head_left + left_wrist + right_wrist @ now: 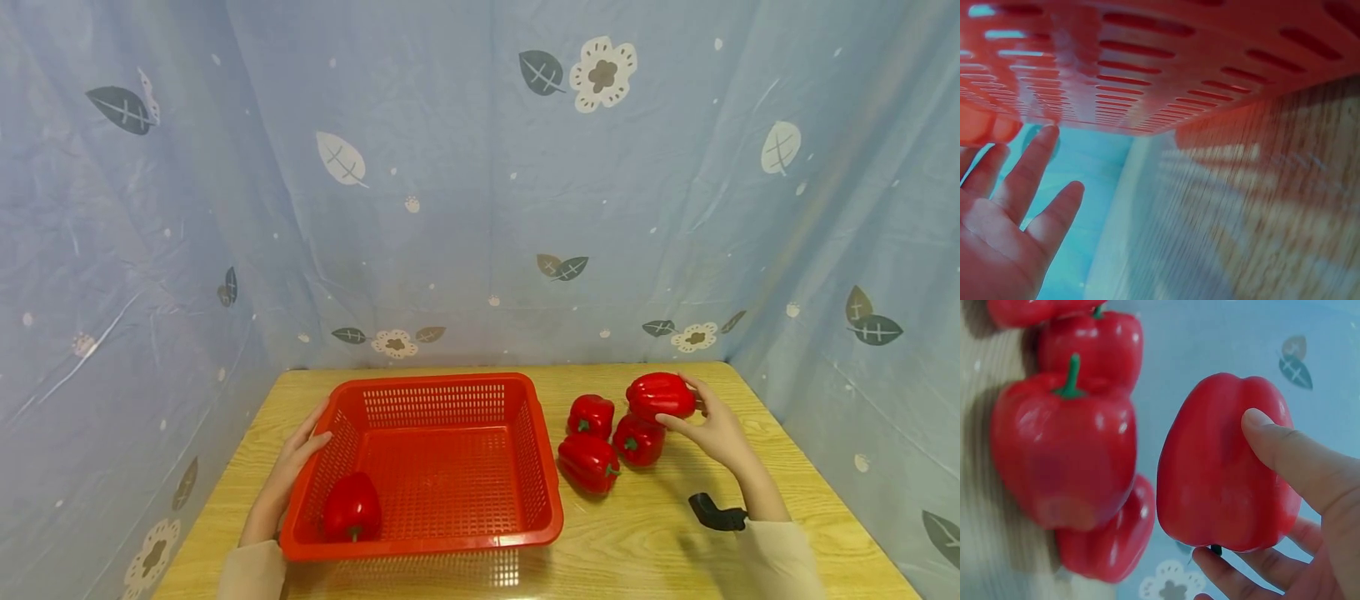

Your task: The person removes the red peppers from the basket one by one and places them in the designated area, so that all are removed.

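A red bell pepper [1225, 462] is held in my right hand [712, 429], thumb across its side and fingers beneath, by the stem end. In the head view this pepper overlaps another red bell pepper [639, 439] on the table. Two more bell peppers, a small upright one [591, 415] and one lying on its side [588, 463], sit between there and the red plastic basket [420, 546]. My left hand [292, 462] lies along the basket's left rim, its fingers mostly straight in the left wrist view. Inside, at the near left corner, rests a single bell pepper [351, 507].
The right wrist view shows a further bell pepper [1110, 540] behind the nearest one. A black bent piece [717, 512] is at my right wrist. The wooden table [630, 550] meets a blue patterned curtain [450, 208] at the back and sides.
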{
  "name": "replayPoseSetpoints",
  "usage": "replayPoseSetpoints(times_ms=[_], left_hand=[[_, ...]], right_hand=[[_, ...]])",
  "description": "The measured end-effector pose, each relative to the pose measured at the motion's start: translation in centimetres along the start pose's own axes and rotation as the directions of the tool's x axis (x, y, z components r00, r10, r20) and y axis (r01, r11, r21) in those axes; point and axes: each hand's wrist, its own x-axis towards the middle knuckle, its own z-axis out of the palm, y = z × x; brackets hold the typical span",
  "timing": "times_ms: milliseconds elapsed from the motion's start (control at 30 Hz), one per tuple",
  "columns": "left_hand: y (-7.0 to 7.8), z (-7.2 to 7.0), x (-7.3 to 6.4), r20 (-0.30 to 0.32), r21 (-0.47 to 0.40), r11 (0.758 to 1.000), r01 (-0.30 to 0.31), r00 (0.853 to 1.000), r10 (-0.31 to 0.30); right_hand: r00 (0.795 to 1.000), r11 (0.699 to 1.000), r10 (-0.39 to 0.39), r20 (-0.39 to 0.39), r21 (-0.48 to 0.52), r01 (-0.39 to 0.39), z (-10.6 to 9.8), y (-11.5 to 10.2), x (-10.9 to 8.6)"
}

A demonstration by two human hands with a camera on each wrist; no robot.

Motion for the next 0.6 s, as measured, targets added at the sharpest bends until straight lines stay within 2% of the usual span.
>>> replayPoseSetpoints(times_ms=[167, 600], left_hand=[[0.0, 0.0, -0.1, -0.002, -0.018, 1.000, 0.015, 1.000, -0.015], [0.2, 0.1, -0.1, -0.005, -0.002, 1.000, 0.014, 1.000, -0.014]], right_hand=[[1.000, 1.000, 0.013, -0.021, -0.008, -0.013, -0.4, 1.4, -0.6], [0.995, 0.995, 0.103, 0.005, -0.018, -0.103, -1.3, 4.4, -1.7]])
